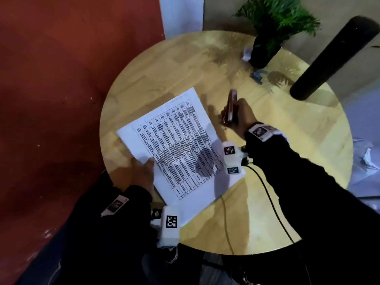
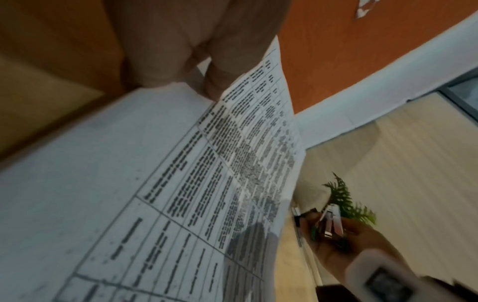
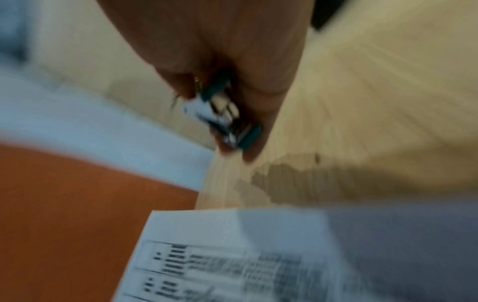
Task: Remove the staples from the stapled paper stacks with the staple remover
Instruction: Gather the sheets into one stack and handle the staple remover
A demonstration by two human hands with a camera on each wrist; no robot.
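A stapled paper stack (image 1: pixel 174 140) printed with a table lies askew on the round wooden table (image 1: pixel 287 161). My left hand (image 1: pixel 144 169) pinches the stack's left edge, thumb on top; the left wrist view shows the fingers (image 2: pixel 207 81) holding that edge of the paper (image 2: pixel 129 183) slightly raised. My right hand (image 1: pixel 240 118) hovers over bare wood just right of the stack's far corner and grips the staple remover (image 1: pixel 232 103). The remover's teal handles and metal jaws (image 3: pixel 227 116) show between the fingers in the blurred right wrist view, and also in the left wrist view (image 2: pixel 332 222). No staple is visible.
A potted fern (image 1: pixel 265 48) stands at the table's far edge, with a small grey-blue object (image 1: pixel 258 76) and a white scrap (image 1: pixel 246 53) beside it. A black post (image 1: pixel 333 58) rises at the right. A black cable (image 1: pixel 267 192) crosses the near table. A red wall borders the left.
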